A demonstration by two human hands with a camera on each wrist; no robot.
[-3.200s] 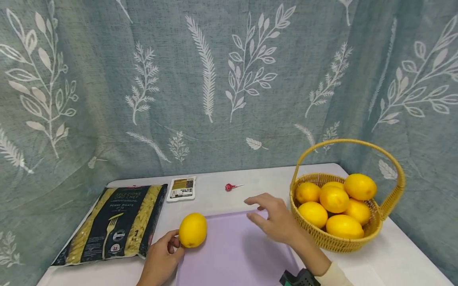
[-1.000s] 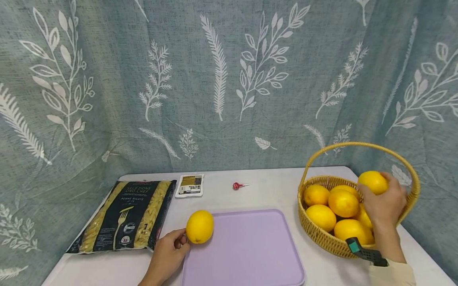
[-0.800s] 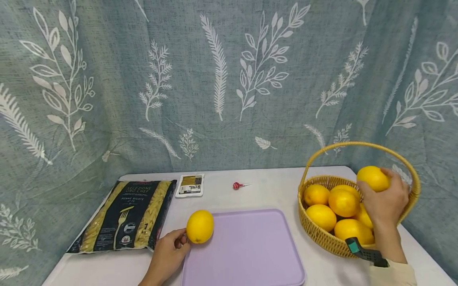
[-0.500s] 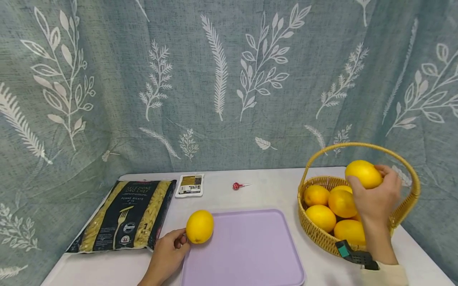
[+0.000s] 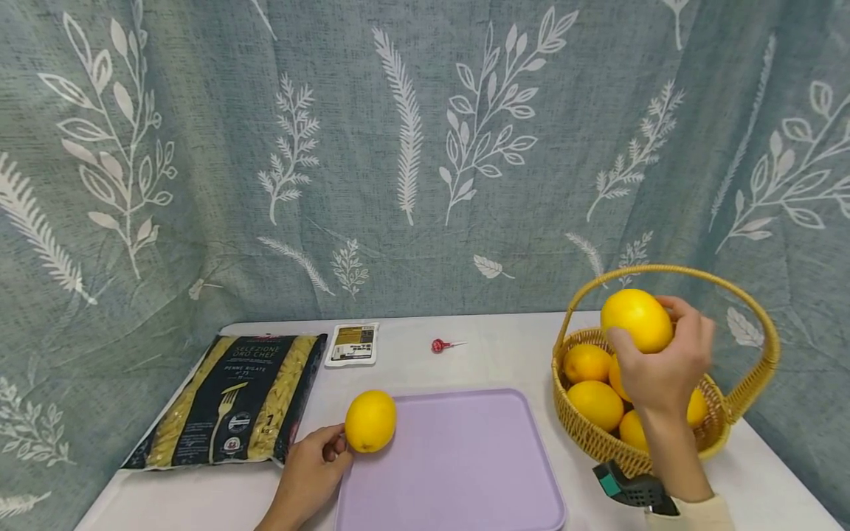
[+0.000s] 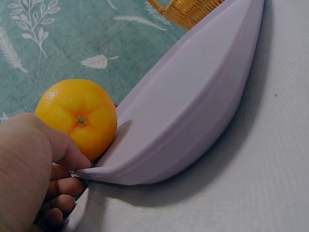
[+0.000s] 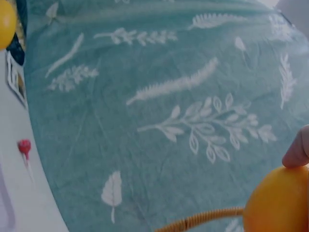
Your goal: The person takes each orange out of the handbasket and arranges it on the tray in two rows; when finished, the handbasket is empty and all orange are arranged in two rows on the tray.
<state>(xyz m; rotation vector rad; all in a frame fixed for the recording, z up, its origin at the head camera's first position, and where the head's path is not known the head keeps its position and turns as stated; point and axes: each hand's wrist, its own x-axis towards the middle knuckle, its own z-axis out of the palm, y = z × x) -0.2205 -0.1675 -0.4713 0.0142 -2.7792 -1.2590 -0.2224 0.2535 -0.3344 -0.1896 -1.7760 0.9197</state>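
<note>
My left hand (image 5: 309,472) pinches the left edge of a lilac tray (image 5: 458,457); in the left wrist view its thumb and fingers lie on either side of the rim (image 6: 108,174). On the tray's back left corner sits a yellow-orange orange (image 5: 370,421), its stem end showing in the left wrist view. My right hand (image 5: 667,365) grips a second orange (image 5: 637,321), raised above the wicker basket (image 5: 578,435). Several more oranges (image 5: 595,405) lie in that basket, partly hidden behind the hand and wrist.
A bag of penne pasta (image 5: 226,402) lies left of the tray. Behind the tray are a small flat white packet (image 5: 353,344) and a red lollipop (image 5: 439,345). The basket's tall handle (image 5: 750,310) arches up beside the right hand. A patterned curtain (image 5: 425,147) closes off the back.
My right hand has reached into the basket, taken an orange from the top, lifted it and brought it left. The left hand stays at the tray's edge.
</note>
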